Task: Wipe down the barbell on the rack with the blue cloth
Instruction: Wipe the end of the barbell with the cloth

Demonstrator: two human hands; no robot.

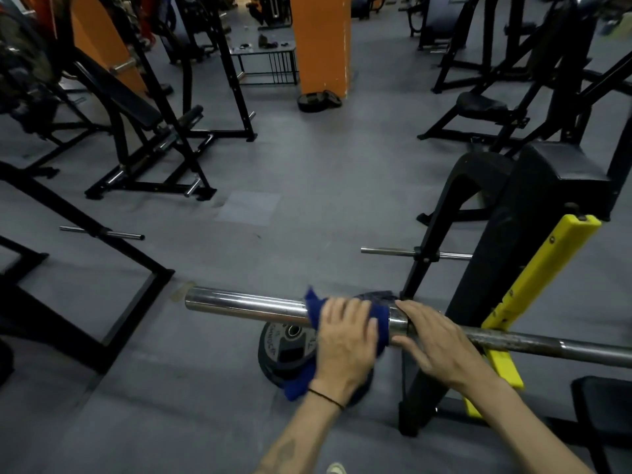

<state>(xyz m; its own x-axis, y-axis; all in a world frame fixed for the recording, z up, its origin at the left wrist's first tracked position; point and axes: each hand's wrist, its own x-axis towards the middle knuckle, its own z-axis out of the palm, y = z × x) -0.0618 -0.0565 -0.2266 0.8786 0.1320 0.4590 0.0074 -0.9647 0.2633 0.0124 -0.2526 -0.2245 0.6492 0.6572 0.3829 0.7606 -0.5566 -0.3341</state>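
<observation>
The long chrome steel barbell [246, 304] lies across the black rack upright with its yellow plastic guard [533, 285], the thick sleeve end jutting out to the left over the grey floor [307, 200]. The left hand [345, 340] has its grip curled over the bar, wrapping the dark blue cloth [379, 319] round the sleeve near its collar, with a tail of cloth hanging below the wrist. The right hand [434, 343] rests on the bar just beside the cloth, fingers straight and spread, steadying it.

Judging from this, a hard sideways stroke could roll or shift the bar on the rack, since the right hand only presses and does not clasp. The hanging tail could also catch as the cloth slides.

Counted: one barbell, one cloth, two hands, and one black weight plate [284, 347] lying flat on the floor beneath the sleeve.
</observation>
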